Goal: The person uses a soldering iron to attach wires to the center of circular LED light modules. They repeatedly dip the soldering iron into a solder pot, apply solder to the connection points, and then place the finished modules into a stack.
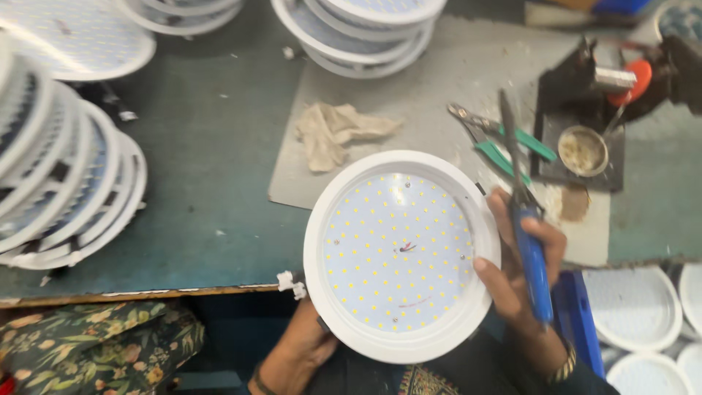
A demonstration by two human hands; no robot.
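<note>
While my left hand [303,351] grips the lower rim of the round white lamp panel [401,252] from beneath, fingers curled under it, I hold the panel tilted over the front edge of the grey workbench [212,146]. My right hand [523,274] closes around a blue-handled soldering iron [528,241], thumb pressed on the panel's right rim. Green-handled pliers [497,139] lie just beyond, a crumpled rag [336,132] nearby.

My lamp [401,252] is a round white disc, its face dotted with small yellow LEDs, tilted toward me. My blue-handled tool [528,241] points its dark tip away.
</note>
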